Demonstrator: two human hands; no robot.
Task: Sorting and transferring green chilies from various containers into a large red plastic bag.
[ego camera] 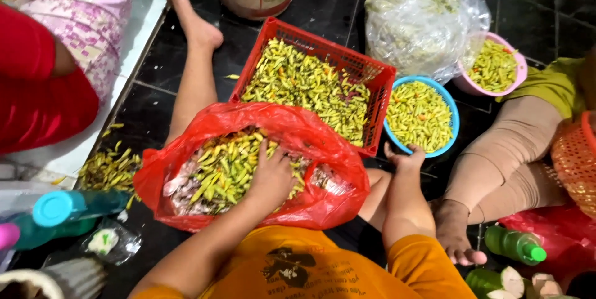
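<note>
My left hand (271, 176) lies palm down inside a red plastic bag (323, 203) of yellow-green chilies (223, 169). Its fingertips are buried among them, so any grasp is hidden. My right hand (405, 157) hovers at the near rim of a blue bowl (451, 108) filled with stemmed chilies. Its thumb and fingers are apart and nothing shows in it. A red plastic crate (382, 85) heaped with chilies stands just beyond the bag, between my outstretched leg (192, 82) and the bowl.
A pink bowl (517, 75) of chilies and a bulging clear bag (416, 26) sit at the back right. Another person's legs (509, 156) are at the right, and one in red (37, 82) at the left. Loose chilies (112, 169), bottles (68, 212) and a green bottle (515, 244) lie near me.
</note>
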